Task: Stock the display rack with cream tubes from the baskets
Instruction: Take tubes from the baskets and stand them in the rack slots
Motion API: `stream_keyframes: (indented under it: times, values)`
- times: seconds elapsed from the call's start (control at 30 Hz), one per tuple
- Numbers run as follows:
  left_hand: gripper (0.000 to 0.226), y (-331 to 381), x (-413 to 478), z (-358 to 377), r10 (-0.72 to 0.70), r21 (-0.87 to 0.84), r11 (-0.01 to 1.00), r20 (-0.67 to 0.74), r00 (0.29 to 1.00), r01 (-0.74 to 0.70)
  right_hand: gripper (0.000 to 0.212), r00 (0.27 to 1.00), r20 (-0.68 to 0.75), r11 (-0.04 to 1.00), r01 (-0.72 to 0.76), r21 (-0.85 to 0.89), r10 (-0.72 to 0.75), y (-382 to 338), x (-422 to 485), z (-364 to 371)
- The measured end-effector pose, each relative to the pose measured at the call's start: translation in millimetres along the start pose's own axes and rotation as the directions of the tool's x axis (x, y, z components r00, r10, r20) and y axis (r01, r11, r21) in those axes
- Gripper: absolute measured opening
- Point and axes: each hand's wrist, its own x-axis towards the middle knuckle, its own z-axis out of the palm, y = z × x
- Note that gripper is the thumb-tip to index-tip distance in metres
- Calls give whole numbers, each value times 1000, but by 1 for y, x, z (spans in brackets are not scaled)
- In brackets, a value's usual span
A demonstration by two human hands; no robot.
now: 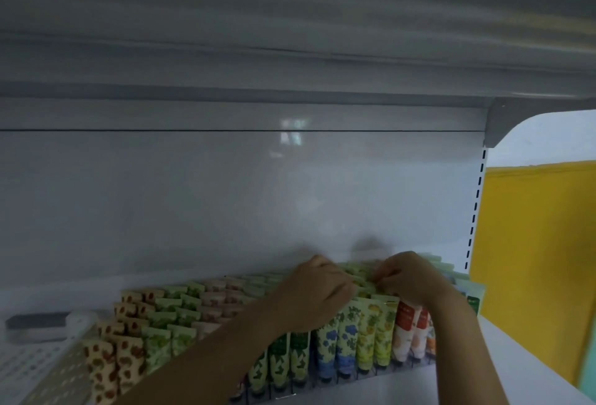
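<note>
Rows of cream tubes (167, 330) stand upright, cap down, in a display rack (371, 374) on the white shelf, sorted by pattern: brown-spotted, green, pink, blue-flowered, yellow, orange. My left hand (317, 295) and my right hand (409, 277) are both at the back right of the rack, fingers curled on the tops of the yellow-green tubes (362, 282). The fingertips nearly meet. Whether either hand actually grips a tube is hidden by the fingers and blur.
A white perforated basket (38, 359) sits at the left of the shelf with a dark grey object behind it. The shelf above hangs low overhead. A slotted upright (474, 211) and a yellow wall (535, 259) bound the right side.
</note>
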Motion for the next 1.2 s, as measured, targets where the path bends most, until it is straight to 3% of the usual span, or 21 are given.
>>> stream_keyframes:
  times: [0.17, 0.23, 0.3, 0.4, 0.5, 0.6, 0.9, 1.03, 1.2]
  values:
    - [74, 3, 4, 2, -35, -2, 999, 9, 999, 35, 19, 1000, 25, 1000, 5, -19, -4, 1, 2, 1]
    - [67, 3, 5, 1, -51, -16, 999, -16, 999, 51, 18, 1000, 19, 1000, 10, 1, -10, 2, 2, 1]
    - [61, 1, 8, 0, -86, -36, 996, -55, 995, 84, 17, 999, -37, 1000, 13, 25, -12, 3, 4, 1]
    - [71, -4, 15, -1, -126, -75, 990, -74, 989, 120, 20, 982, -188, 1000, 12, 12, -9, 6, 9, 6]
    - [54, -6, 18, 1, -122, -42, 992, -37, 992, 121, 21, 953, -302, 1000, 27, 1, -25, 5, 13, 12]
    - [37, -1, 20, 2, -146, 0, 989, 6, 989, 146, 22, 960, -275, 998, 35, -45, -46, 2, 15, 17]
    - [38, -2, 23, 3, -159, 83, 984, -2, 987, 159, 29, 990, -142, 993, -27, -118, 10, -2, 15, 27]
    - [46, -9, 23, 2, -186, 33, 982, -52, 981, 188, 26, 980, -197, 999, -22, -42, 14, 2, 16, 23]
    - [47, -17, 21, -5, -261, 51, 965, 61, 963, 258, 23, 939, -318, 991, -134, 3, 128, 17, 11, 10]
